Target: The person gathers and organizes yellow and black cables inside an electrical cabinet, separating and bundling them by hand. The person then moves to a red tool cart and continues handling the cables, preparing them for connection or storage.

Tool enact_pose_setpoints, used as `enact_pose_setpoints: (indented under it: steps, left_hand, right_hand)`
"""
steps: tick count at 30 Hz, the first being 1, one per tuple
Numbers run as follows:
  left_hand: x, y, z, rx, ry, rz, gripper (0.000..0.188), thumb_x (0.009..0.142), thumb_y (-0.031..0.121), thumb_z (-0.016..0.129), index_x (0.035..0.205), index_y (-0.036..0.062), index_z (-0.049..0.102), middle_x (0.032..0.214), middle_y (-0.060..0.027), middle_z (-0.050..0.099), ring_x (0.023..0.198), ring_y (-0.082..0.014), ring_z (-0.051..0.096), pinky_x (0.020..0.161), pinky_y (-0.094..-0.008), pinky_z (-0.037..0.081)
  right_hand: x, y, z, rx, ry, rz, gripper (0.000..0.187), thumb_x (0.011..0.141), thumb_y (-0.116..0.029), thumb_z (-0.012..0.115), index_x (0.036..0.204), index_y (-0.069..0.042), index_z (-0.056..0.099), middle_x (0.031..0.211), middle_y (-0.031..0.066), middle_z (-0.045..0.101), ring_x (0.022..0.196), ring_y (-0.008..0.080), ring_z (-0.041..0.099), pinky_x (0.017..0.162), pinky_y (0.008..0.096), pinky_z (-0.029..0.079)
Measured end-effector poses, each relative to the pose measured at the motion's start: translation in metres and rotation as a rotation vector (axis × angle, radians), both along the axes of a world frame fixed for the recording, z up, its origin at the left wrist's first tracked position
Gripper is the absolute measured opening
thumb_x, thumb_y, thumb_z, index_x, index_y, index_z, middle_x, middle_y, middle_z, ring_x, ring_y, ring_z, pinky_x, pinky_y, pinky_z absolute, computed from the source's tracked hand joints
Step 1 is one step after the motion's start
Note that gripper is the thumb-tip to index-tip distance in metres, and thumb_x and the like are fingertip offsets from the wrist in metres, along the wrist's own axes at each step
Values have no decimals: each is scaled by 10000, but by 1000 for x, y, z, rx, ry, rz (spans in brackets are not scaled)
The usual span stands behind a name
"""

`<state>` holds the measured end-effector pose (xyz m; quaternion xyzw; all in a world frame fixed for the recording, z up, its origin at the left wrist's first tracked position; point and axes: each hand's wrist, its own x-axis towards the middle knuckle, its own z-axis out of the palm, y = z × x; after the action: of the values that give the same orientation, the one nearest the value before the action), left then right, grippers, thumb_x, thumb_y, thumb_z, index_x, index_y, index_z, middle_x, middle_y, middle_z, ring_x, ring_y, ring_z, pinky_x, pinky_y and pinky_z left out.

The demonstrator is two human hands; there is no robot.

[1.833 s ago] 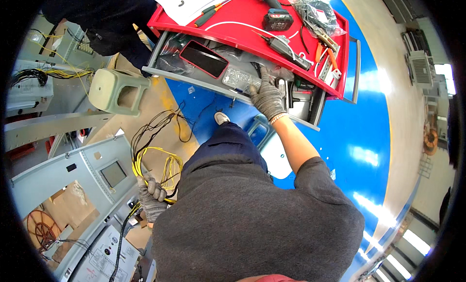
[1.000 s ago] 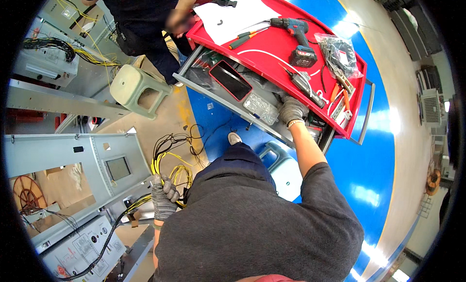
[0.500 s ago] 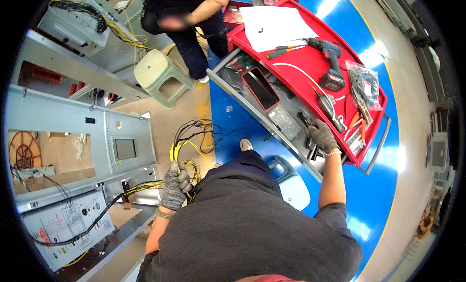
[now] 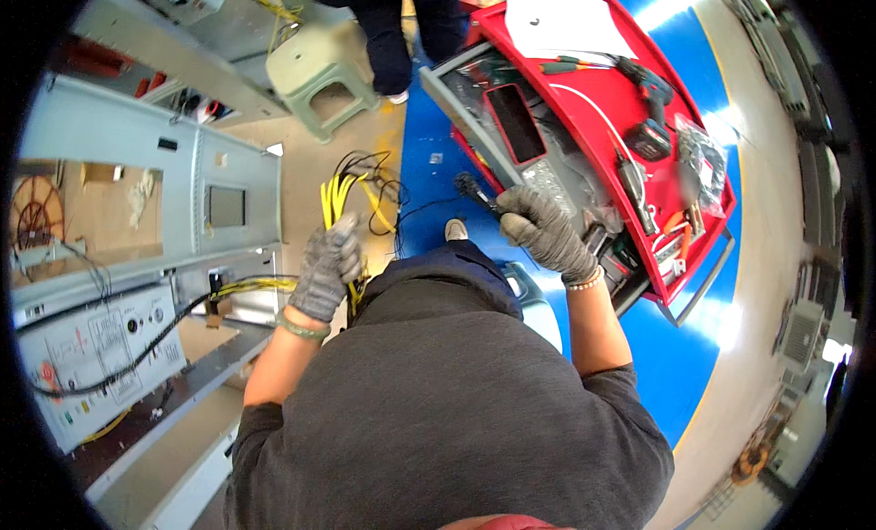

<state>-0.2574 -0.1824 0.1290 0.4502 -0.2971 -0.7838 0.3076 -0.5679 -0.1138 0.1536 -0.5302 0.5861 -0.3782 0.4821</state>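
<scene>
My gloved left hand (image 4: 328, 267) is closed around a bundle of yellow wires (image 4: 338, 200), whose black-tipped ends fan out beyond the fingers. My gloved right hand (image 4: 545, 233) grips a slender black bundle (image 4: 473, 191) with a clustered far end; it looks like cable ties, but the kind is not certain. This hand is just outside the pulled-out drawer (image 4: 472, 113) of a red tool cart (image 4: 671, 233). In the drawer lie a phone with a red rim (image 4: 516, 122) and a clear box of small parts (image 4: 546, 183).
On the cart top are a cordless drill (image 4: 650, 110), a white sheet (image 4: 566, 19) and a clear bag (image 4: 701, 165). A pale green stool (image 4: 319, 78) stands ahead, near another person's legs (image 4: 388, 37). Grey metal cabinet frames (image 4: 237, 156) line the left.
My right hand has come out of the drawer toward the left, bringing the black bundle with it. The drawer is pushed further in. My left hand still holds the yellow wires.
</scene>
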Motion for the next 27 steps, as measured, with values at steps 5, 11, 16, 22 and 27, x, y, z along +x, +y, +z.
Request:
enact_pose_setpoints:
  steps: [5, 11, 16, 22, 27]
  left_hand:
    - [-12, -1, 14, 25, -46, -28, 498, 852, 373, 601, 1173, 7, 495, 551, 101, 286, 412, -18, 257, 369, -186, 222]
    - [-17, 5, 13, -18, -236, -10, 248, 800, 332, 659, 824, 106, 558, 517, 77, 382, 397, -43, 335, 357, -212, 263]
    - [-18, 8, 10, -122, -365, -20, 247, 791, 336, 655, 783, 112, 550, 547, 47, 440, 441, -82, 417, 385, -242, 337]
    - [-22, 14, 19, -301, -459, -24, 186, 812, 253, 654, 806, 71, 616, 542, 24, 474, 438, -85, 450, 377, -247, 357]
    - [-24, 18, 14, -411, -604, 1, 179, 824, 223, 643, 832, 44, 633, 573, 15, 507, 478, -83, 467, 417, -249, 368]
  right_hand:
    - [51, -18, 8, -44, 123, 194, 131, 829, -91, 540, 941, -23, 551, 740, 140, 567, 672, 235, 569, 642, 330, 455]
    - [76, -23, -7, -156, 189, 294, 126, 829, -90, 547, 931, -21, 571, 775, 103, 590, 698, 182, 588, 654, 296, 469]
    - [74, -24, -5, -242, 239, 281, 138, 807, -93, 585, 921, -15, 573, 753, 124, 584, 690, 251, 597, 641, 328, 473]
    - [68, -23, -7, -218, 302, 277, 130, 812, -121, 592, 906, -33, 570, 762, 136, 597, 705, 273, 609, 653, 326, 477]
    - [68, -22, 2, -112, 261, 306, 172, 794, -162, 561, 915, -39, 564, 769, 192, 594, 740, 364, 594, 658, 406, 473]
